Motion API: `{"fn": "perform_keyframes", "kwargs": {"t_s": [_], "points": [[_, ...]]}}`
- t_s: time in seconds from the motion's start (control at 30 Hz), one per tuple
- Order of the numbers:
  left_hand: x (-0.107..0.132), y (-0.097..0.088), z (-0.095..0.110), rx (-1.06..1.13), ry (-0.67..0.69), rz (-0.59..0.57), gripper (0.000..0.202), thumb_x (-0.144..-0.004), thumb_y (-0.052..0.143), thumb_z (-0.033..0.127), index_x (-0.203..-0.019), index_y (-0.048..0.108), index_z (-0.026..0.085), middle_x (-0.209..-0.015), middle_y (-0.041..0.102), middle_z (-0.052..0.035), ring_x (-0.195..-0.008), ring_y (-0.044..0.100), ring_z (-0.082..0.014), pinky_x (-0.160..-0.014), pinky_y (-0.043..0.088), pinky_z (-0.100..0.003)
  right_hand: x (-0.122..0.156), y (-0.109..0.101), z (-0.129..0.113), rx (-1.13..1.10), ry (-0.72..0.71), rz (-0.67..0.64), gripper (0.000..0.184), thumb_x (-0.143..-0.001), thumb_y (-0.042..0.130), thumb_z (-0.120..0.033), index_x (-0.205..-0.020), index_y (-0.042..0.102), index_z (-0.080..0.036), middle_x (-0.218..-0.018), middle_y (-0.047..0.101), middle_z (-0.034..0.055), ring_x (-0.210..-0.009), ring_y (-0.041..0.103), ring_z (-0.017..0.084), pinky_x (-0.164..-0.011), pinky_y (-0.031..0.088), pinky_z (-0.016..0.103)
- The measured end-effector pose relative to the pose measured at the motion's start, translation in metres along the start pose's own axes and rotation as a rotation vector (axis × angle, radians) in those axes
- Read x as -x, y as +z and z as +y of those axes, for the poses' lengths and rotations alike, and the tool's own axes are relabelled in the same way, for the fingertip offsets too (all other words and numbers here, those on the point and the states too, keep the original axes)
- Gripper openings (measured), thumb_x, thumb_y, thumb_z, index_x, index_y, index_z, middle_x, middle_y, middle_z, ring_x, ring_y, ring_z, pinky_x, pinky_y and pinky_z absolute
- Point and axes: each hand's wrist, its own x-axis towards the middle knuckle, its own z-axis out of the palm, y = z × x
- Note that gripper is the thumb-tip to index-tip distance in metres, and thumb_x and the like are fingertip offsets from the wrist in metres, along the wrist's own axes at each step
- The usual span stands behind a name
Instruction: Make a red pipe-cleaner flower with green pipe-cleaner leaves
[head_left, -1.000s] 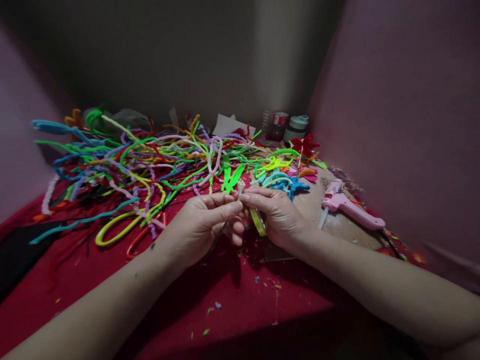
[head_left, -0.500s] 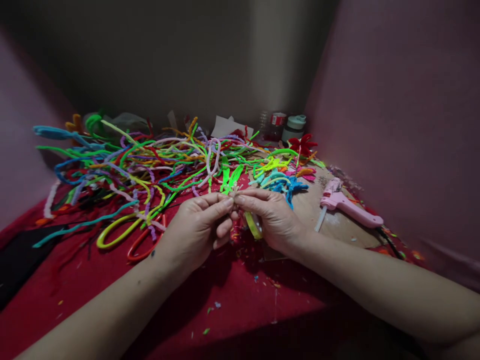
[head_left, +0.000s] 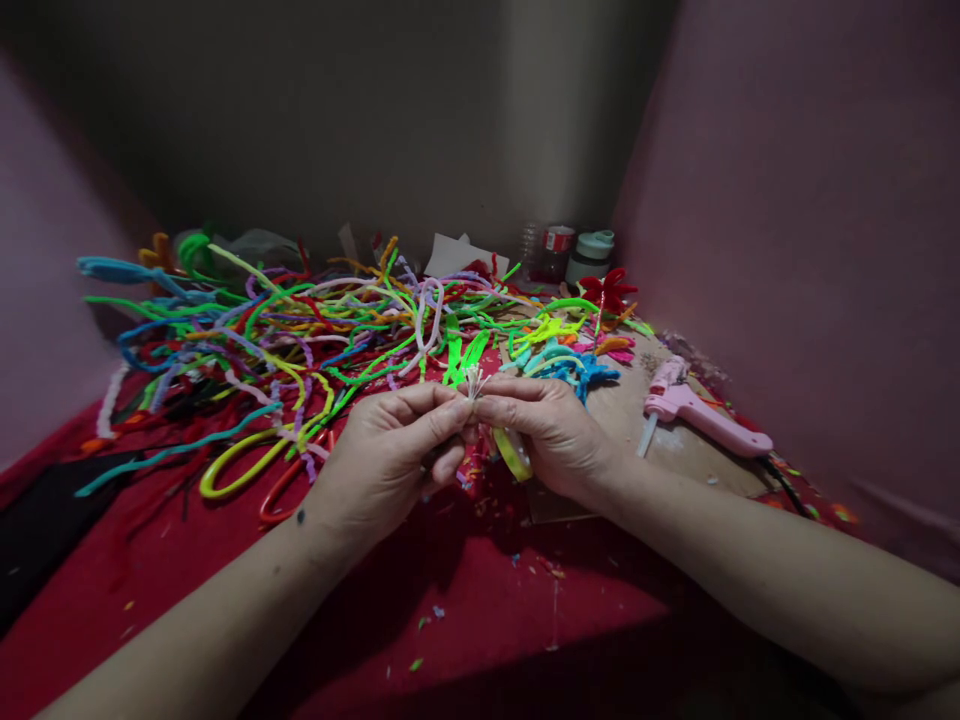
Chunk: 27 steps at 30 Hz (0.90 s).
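Between the fingertips of both hands is a small bundle of pale stamens point(head_left: 474, 382), its thin strands fanning upward. My left hand point(head_left: 401, 440) pinches it from the left, thumb against index finger, the other fingers curled beneath. From the other side my right hand point(head_left: 551, 430) pinches the same base, its thumb meeting the left thumb. A yellow-green roll of tape point(head_left: 512, 454) shows just below the right fingers; whether that hand touches it I cannot tell. Bright green pipe-cleaner leaves point(head_left: 466, 358) lie right behind the bundle.
Tangled colourful pipe cleaners point(head_left: 330, 320) cover the back left of the red cloth point(head_left: 420, 640). Yellow-handled scissors point(head_left: 244, 470) lie left. A pink glue gun point(head_left: 697, 415) rests on a board point(head_left: 637, 360) at right, beside blue pipe-cleaner pieces point(head_left: 592, 372). Bottles point(head_left: 589, 258) stand behind.
The pale strands now stand up more clearly above the fingertips. Both hands keep their pinch and have barely shifted, while the whole view has moved slightly.
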Motion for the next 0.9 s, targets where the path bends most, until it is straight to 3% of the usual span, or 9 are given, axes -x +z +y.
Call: {"fn": "perform_keyframes", "kwargs": {"t_s": [0.2,0.4,0.57,0.67,0.77,0.9], "points": [[0.0,-0.001,0.0,-0.039,-0.02,0.005,0.017,-0.076,0.06,0.025,-0.064,0.058,0.014,-0.04,0.047,0.0031,-0.035,0.036,-0.0044,-0.035,0.027,-0.015,0.001,-0.001,-0.001,-0.01,0.015,-0.034,0.011,-0.064,0.073,-0.024,-0.073,0.071,-0.019,-0.065,0.063,-0.0012,-0.056,0.052,0.008,-0.055,0.04,0.022],[-0.004,-0.007,-0.002,-0.015,-0.101,-0.087,0.021,-0.077,0.059,0.029,-0.063,0.058,0.013,-0.036,0.044,0.0036,-0.03,0.034,-0.004,-0.033,0.027,-0.015,-0.001,-0.003,-0.001,-0.056,0.006,-0.064,0.008,-0.061,0.074,-0.021,-0.068,0.07,-0.019,-0.064,0.065,-0.0015,-0.058,0.056,0.009,-0.058,0.042,0.023],[-0.002,-0.002,-0.001,-0.039,-0.052,-0.069,0.015,-0.079,0.057,0.028,-0.072,0.056,0.015,-0.043,0.052,0.0029,-0.033,0.042,-0.0063,-0.035,0.033,-0.016,-0.001,0.001,-0.003,-0.076,0.031,0.015,0.01,-0.061,0.074,-0.021,-0.067,0.068,-0.017,-0.059,0.063,-0.002,-0.052,0.054,0.008,-0.053,0.039,0.022],[0.001,0.005,-0.001,-0.091,0.022,0.009,0.012,-0.078,0.058,0.027,-0.079,0.053,0.017,-0.049,0.055,0.0034,-0.038,0.049,-0.0091,-0.039,0.04,-0.019,-0.001,0.004,-0.002,-0.133,0.061,0.08,0.011,-0.06,0.074,-0.02,-0.068,0.067,-0.016,-0.058,0.062,-0.0023,-0.051,0.054,0.009,-0.053,0.04,0.024],[0.001,0.008,-0.007,-0.186,0.205,0.143,0.024,-0.071,0.066,0.023,-0.089,0.05,0.021,-0.066,0.058,0.0032,-0.049,0.056,-0.0105,-0.046,0.045,-0.02,-0.001,0.008,0.001,-0.206,0.076,0.124,0.013,-0.058,0.074,-0.019,-0.068,0.067,-0.016,-0.063,0.065,-0.0009,-0.055,0.056,0.01,-0.055,0.042,0.024],[-0.001,0.002,-0.018,-0.591,0.517,0.247,0.025,-0.07,0.067,0.018,-0.093,0.059,0.023,-0.083,0.06,-0.0015,-0.076,0.058,-0.0137,-0.073,0.046,-0.023,-0.001,0.012,0.003,-0.276,0.06,0.184,0.012,-0.054,0.075,-0.016,-0.064,0.068,-0.016,-0.065,0.066,-0.0006,-0.059,0.057,0.009,-0.06,0.045,0.023]]}}
